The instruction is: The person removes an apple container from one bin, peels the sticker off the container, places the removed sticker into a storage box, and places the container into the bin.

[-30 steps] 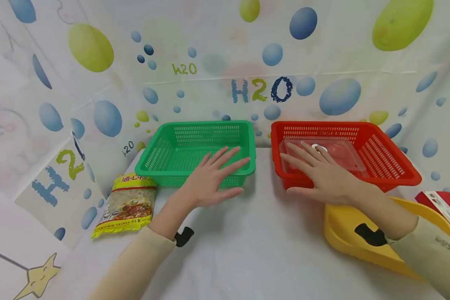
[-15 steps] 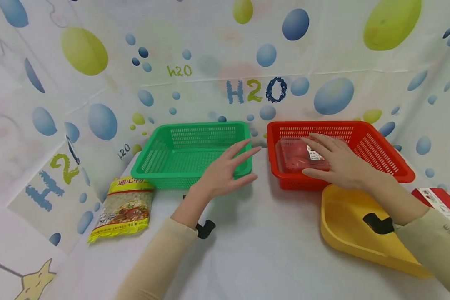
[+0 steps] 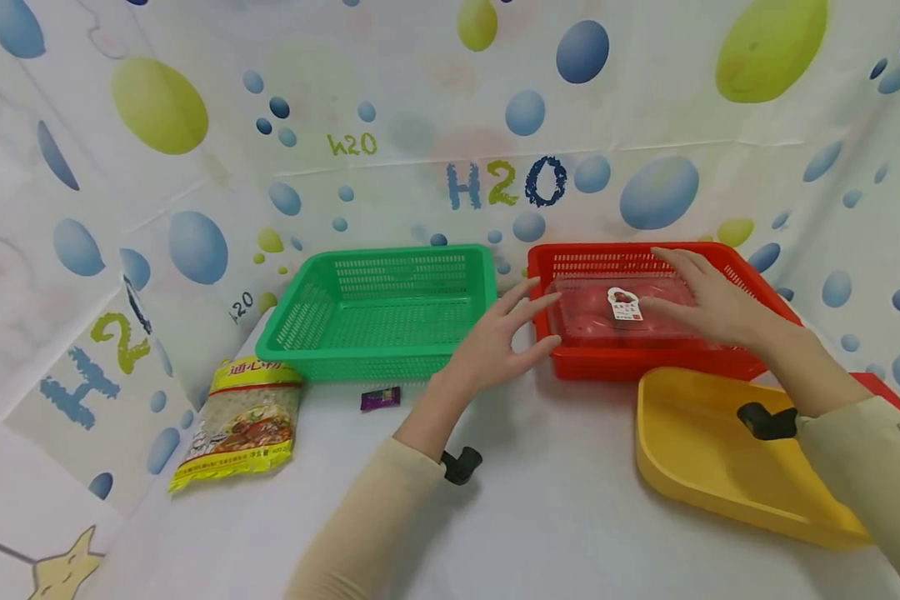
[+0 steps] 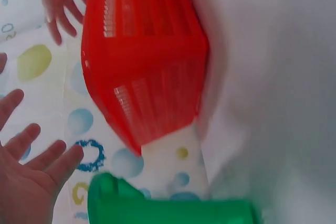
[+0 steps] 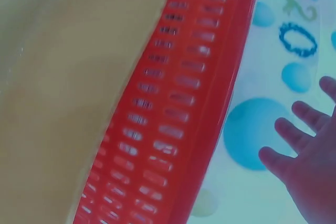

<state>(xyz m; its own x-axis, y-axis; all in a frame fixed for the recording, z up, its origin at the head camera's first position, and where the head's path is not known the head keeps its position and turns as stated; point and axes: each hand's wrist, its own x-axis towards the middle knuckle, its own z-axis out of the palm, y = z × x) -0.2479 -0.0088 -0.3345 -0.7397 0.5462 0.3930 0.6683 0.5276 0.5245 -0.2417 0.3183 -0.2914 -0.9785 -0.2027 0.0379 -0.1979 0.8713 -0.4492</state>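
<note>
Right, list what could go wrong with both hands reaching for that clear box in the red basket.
The clear box looks smooth, and both the left hand and right hand have straight fingers, so it may slip. Lifting it could catch the red basket rim and drag it. The yellow tray sits under the right forearm and could get knocked.

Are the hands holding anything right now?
Nothing is held. The left hand and right hand, fingers straight, flank the clear box in the red basket.

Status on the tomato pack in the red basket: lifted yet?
Not lifted. Done: nothing visibly; the tomato pack lies in the red basket. In hand: left hand and right hand flank it, fingers straight, ungripped. Left: grasping it; the green basket holds nothing.
</note>
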